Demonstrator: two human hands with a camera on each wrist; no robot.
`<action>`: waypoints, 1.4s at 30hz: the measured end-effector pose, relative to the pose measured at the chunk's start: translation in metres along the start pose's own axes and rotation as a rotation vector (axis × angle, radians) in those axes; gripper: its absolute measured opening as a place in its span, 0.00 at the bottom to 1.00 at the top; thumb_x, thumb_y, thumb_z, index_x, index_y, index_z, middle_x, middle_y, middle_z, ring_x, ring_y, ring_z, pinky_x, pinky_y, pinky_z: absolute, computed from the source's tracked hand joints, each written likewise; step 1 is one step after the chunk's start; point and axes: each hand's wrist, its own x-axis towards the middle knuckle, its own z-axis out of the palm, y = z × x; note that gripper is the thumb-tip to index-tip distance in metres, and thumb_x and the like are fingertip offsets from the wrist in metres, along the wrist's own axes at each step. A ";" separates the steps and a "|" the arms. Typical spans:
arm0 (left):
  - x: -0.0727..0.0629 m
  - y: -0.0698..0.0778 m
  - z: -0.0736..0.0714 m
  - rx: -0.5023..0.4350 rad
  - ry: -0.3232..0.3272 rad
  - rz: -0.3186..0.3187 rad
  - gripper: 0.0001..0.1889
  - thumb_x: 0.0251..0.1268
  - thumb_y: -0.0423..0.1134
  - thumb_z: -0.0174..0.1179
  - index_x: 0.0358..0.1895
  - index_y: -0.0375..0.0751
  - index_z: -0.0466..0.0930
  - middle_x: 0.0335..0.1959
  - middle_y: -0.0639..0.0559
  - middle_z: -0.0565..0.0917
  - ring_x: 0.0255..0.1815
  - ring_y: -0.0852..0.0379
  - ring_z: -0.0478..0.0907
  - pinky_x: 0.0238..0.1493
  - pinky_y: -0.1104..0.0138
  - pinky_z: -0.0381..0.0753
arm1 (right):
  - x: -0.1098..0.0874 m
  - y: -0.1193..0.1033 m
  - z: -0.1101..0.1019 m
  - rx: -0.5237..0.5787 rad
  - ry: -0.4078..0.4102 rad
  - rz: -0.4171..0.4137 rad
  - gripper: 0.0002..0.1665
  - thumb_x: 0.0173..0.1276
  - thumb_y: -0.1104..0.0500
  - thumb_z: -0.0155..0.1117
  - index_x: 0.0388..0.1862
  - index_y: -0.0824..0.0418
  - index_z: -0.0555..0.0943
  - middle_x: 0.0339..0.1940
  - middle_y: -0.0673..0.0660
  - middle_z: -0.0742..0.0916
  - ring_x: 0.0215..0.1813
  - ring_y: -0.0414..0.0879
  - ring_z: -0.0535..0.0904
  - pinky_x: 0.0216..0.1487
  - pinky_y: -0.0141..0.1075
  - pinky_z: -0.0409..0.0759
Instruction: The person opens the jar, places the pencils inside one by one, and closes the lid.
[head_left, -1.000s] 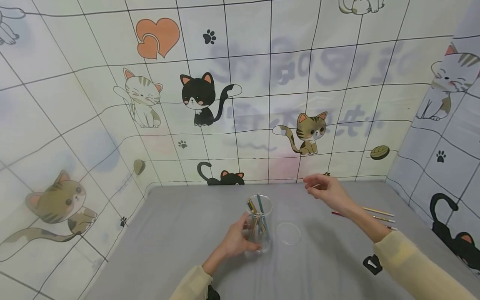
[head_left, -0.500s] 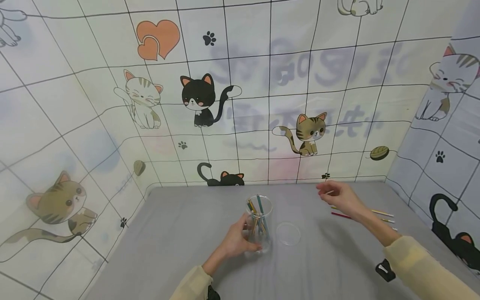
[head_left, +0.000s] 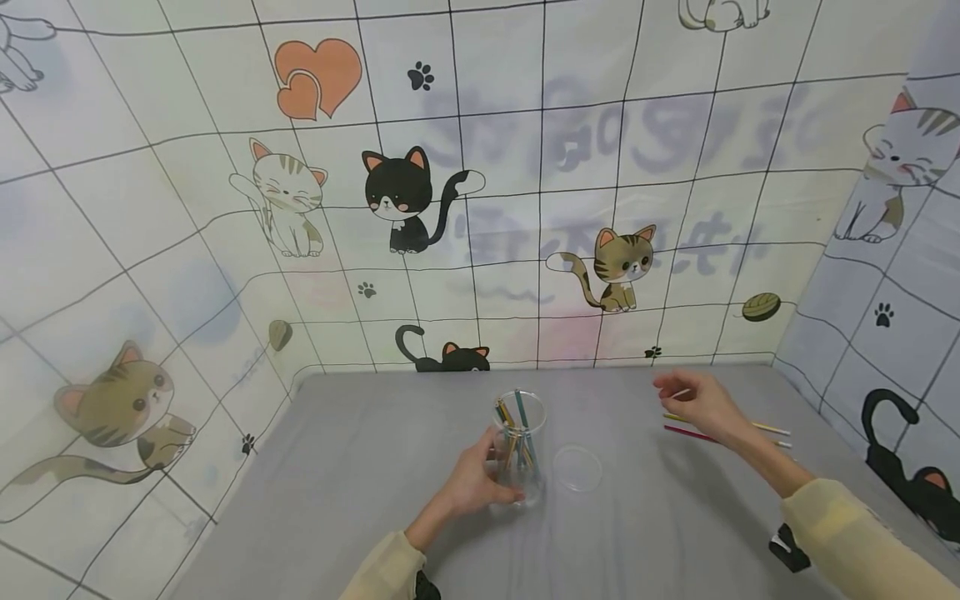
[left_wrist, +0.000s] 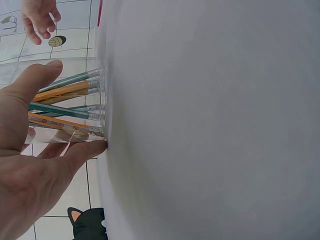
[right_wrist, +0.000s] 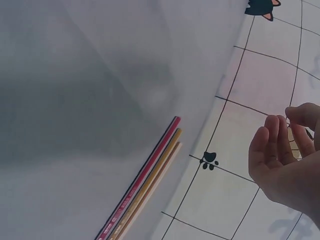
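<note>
In the head view my left hand (head_left: 474, 477) grips the lower part of a clear jar (head_left: 534, 483), which stands upright on the grey table. Green and yellow-orange pencils (left_wrist: 60, 109) lean inside it, eraser ends down at the base in the left wrist view. My right hand (head_left: 703, 407) hovers at the right, fingers loosely bent and holding nothing. Below it on the table lie a red pencil (right_wrist: 142, 177), a yellow pencil (right_wrist: 152, 176) and a light brown pencil (right_wrist: 159, 175), side by side. The hand and forearm partly cover them in the head view.
A clear round lid (head_left: 578, 469) lies flat just right of the jar. The grey table (head_left: 360, 467) meets a cloth backdrop (head_left: 495, 283) printed with cats and grid lines at the back and both sides.
My right hand has moved right and slightly down, away from the jar to over the loose pencils. My left hand and the jar have stayed in place.
</note>
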 end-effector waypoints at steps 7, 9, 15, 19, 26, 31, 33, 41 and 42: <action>0.000 0.000 0.000 -0.005 -0.001 -0.001 0.51 0.42 0.32 0.82 0.72 0.51 0.62 0.52 0.47 0.78 0.60 0.42 0.76 0.52 0.61 0.82 | -0.004 0.021 0.001 -0.049 0.023 -0.001 0.16 0.64 0.74 0.65 0.51 0.74 0.79 0.41 0.65 0.84 0.40 0.55 0.82 0.34 0.32 0.82; 0.000 0.000 0.000 -0.006 -0.001 -0.005 0.51 0.41 0.32 0.82 0.72 0.51 0.62 0.52 0.47 0.78 0.60 0.41 0.75 0.51 0.60 0.82 | -0.005 0.025 0.001 -0.068 0.027 0.009 0.16 0.64 0.73 0.66 0.51 0.74 0.79 0.41 0.66 0.84 0.40 0.55 0.82 0.33 0.32 0.81; 0.000 0.002 0.000 0.008 0.003 -0.008 0.48 0.41 0.33 0.81 0.70 0.50 0.64 0.51 0.47 0.78 0.60 0.40 0.75 0.50 0.60 0.83 | -0.006 0.033 0.001 -0.083 0.046 -0.001 0.16 0.62 0.74 0.66 0.49 0.75 0.79 0.39 0.64 0.85 0.39 0.55 0.82 0.30 0.32 0.80; 0.000 0.003 -0.001 0.009 0.004 -0.009 0.48 0.42 0.32 0.81 0.69 0.50 0.64 0.52 0.46 0.79 0.60 0.41 0.76 0.50 0.61 0.82 | -0.006 0.040 0.000 -0.079 0.043 -0.004 0.16 0.60 0.75 0.66 0.48 0.76 0.79 0.38 0.65 0.85 0.38 0.55 0.82 0.30 0.32 0.80; 0.000 0.002 -0.001 -0.002 -0.001 -0.010 0.48 0.41 0.32 0.81 0.69 0.50 0.64 0.52 0.45 0.79 0.60 0.40 0.75 0.50 0.62 0.82 | -0.010 0.053 -0.002 -0.111 0.047 0.042 0.18 0.60 0.73 0.67 0.50 0.77 0.78 0.40 0.69 0.84 0.41 0.58 0.82 0.33 0.32 0.80; 0.000 0.002 -0.001 0.014 -0.001 -0.012 0.47 0.41 0.33 0.81 0.68 0.51 0.65 0.53 0.46 0.79 0.59 0.41 0.76 0.50 0.61 0.83 | -0.011 0.059 -0.003 -0.128 0.044 0.074 0.19 0.61 0.72 0.67 0.51 0.77 0.78 0.41 0.70 0.84 0.43 0.60 0.81 0.34 0.32 0.79; 0.000 0.002 -0.001 0.019 0.000 -0.011 0.46 0.41 0.34 0.82 0.68 0.51 0.66 0.53 0.45 0.79 0.59 0.41 0.76 0.50 0.61 0.82 | -0.011 0.061 -0.003 -0.126 0.042 0.086 0.19 0.61 0.72 0.68 0.51 0.77 0.78 0.42 0.70 0.84 0.42 0.60 0.81 0.33 0.32 0.79; -0.001 0.001 -0.001 0.032 0.007 0.003 0.48 0.41 0.34 0.82 0.69 0.51 0.65 0.52 0.46 0.79 0.58 0.40 0.77 0.49 0.62 0.82 | -0.008 0.068 0.001 -0.110 0.042 0.116 0.20 0.59 0.73 0.67 0.50 0.77 0.78 0.42 0.71 0.83 0.42 0.59 0.81 0.32 0.33 0.79; 0.000 0.001 -0.001 0.040 0.009 0.006 0.48 0.41 0.34 0.82 0.69 0.51 0.65 0.52 0.47 0.79 0.58 0.40 0.77 0.48 0.61 0.82 | -0.008 0.069 0.002 -0.112 0.041 0.117 0.20 0.58 0.73 0.67 0.51 0.77 0.78 0.42 0.71 0.83 0.42 0.59 0.81 0.33 0.33 0.80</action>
